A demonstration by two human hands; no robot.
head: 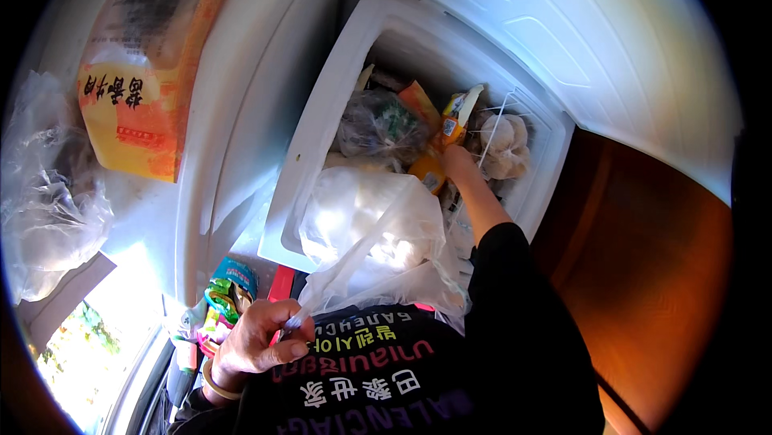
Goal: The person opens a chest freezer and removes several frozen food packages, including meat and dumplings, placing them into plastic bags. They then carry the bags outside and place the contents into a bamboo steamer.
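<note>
My left hand (265,338) pinches the gathered edge of a translucent white plastic bag (374,218) and pulls it taut toward me. Pale contents show through the bag, which lies over the near rim of an open chest freezer (325,97). My right hand (461,160) reaches down inside the freezer and touches an orange and yellow package (451,127); its fingers are hidden, so a grip cannot be made out. Left of that hand lies a clear bag with dark and green contents (386,124). A white wire divider (496,127) stands just right of it, beside a bag of pale round items (506,145).
The raised freezer lid (579,31) leans back at the upper right. On a white surface at left lie a printed orange food bag (139,91) and a filled clear plastic bag (54,206). Colorful snack packets (232,290) sit below, near a bright window (90,338). Brown wood (627,266) borders the right.
</note>
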